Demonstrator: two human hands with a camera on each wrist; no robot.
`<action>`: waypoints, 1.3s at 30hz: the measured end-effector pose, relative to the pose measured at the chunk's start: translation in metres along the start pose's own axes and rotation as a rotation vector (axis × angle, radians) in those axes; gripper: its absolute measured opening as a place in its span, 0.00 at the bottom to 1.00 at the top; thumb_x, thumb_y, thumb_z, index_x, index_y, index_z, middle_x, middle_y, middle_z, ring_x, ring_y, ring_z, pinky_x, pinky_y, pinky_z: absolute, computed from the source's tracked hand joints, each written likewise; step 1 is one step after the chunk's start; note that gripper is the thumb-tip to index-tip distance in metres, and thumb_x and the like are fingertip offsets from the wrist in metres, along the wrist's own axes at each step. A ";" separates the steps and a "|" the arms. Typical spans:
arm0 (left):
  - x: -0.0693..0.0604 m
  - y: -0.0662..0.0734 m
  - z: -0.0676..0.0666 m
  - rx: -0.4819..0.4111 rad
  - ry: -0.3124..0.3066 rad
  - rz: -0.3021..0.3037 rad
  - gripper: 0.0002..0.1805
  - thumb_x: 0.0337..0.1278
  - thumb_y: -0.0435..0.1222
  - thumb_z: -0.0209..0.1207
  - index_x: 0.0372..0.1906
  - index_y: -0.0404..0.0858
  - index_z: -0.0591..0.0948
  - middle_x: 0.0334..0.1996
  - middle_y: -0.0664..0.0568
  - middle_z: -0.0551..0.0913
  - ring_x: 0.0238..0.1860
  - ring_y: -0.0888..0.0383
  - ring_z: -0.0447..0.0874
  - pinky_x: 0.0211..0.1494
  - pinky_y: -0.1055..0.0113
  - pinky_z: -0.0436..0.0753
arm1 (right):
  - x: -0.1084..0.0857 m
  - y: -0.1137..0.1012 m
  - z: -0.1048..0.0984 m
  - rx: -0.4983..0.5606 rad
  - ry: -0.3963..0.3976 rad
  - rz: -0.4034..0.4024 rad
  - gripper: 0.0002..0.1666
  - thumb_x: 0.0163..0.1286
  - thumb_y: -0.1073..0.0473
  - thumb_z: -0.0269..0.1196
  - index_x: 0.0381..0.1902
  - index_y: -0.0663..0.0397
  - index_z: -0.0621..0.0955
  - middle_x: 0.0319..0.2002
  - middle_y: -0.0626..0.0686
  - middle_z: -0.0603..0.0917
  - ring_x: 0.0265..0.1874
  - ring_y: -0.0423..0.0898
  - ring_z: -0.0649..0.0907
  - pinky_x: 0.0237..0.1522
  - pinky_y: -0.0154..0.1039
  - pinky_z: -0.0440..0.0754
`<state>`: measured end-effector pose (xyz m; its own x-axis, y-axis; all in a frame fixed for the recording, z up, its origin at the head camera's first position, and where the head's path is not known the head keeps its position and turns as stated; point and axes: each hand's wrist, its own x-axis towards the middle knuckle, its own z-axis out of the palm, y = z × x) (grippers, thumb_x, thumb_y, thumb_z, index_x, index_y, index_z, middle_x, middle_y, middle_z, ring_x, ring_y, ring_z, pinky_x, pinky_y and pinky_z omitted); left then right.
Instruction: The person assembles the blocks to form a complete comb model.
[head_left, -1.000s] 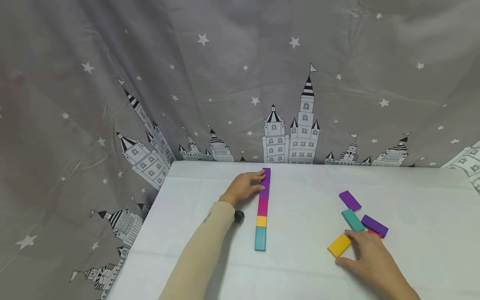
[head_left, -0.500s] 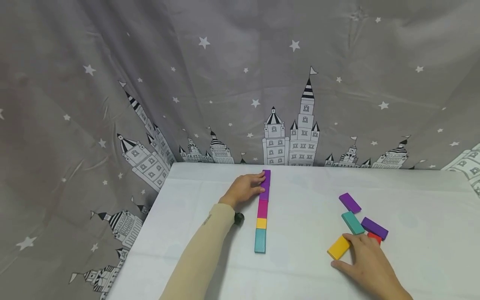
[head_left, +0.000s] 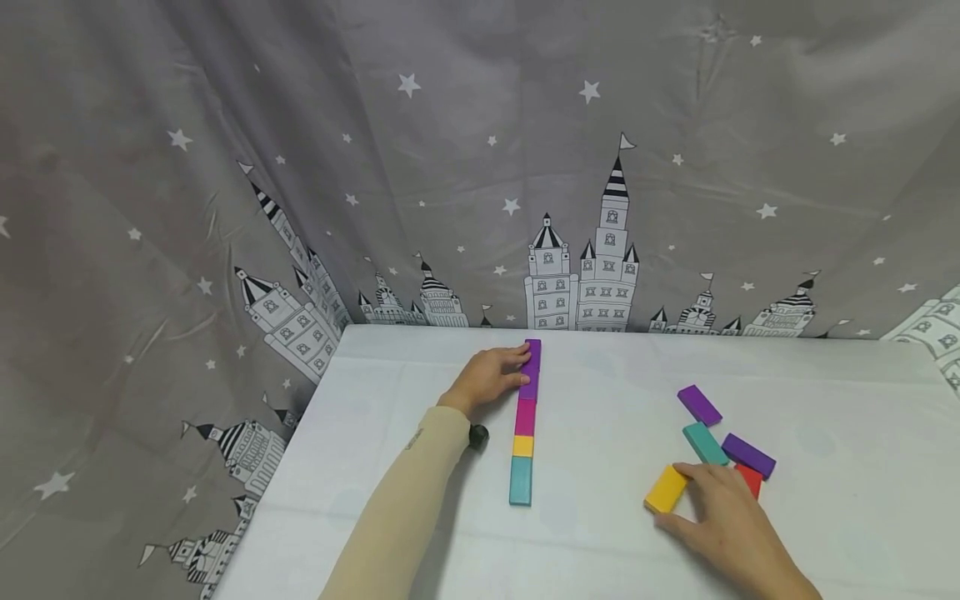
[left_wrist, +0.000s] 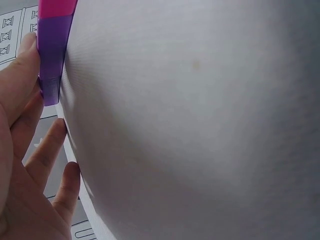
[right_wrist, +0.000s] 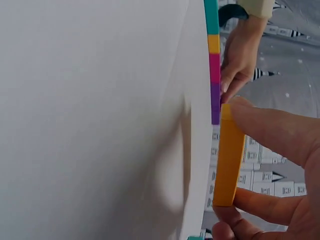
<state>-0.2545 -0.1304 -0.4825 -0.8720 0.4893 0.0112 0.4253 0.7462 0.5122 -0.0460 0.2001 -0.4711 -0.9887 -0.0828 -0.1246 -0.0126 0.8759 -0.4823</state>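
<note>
A straight row of blocks runs away from the person: teal [head_left: 521,481] nearest, then a small yellow block [head_left: 523,446], a magenta block [head_left: 526,417], and a purple stretch [head_left: 529,388] at the far end. The left hand [head_left: 483,377] rests its thumb and a finger on the purple stretch from the left side; in the left wrist view its other fingers [left_wrist: 46,152] extend past the end. To the right, the right hand [head_left: 722,515] pinches a yellow block [right_wrist: 229,162] between thumb and fingers; the right wrist view shows it raised from the white surface.
Beyond the right hand lie loose blocks: a purple one [head_left: 699,405], a teal one [head_left: 705,443], a darker purple one [head_left: 748,456] and a red one [head_left: 750,479] partly hidden by the hand. A grey curtain [head_left: 450,100] with castles closes off the table's [head_left: 600,442] back.
The right hand has shifted slightly to the left with the yellow block, which turned a little, uncovering more of the red block. The left hand has stayed at the purple stretch.
</note>
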 end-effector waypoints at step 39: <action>0.000 0.000 0.001 0.013 -0.020 -0.043 0.28 0.66 0.46 0.63 0.69 0.44 0.76 0.72 0.59 0.70 0.74 0.53 0.64 0.78 0.54 0.59 | 0.013 -0.096 0.050 0.120 -0.091 -0.331 0.37 0.48 0.47 0.82 0.56 0.50 0.83 0.50 0.44 0.79 0.51 0.43 0.74 0.57 0.46 0.83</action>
<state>-0.2539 -0.1296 -0.4835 -0.8846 0.4656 -0.0276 0.3909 0.7725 0.5004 -0.0505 0.0909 -0.4697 -0.9168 -0.3989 -0.0186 -0.3068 0.7332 -0.6069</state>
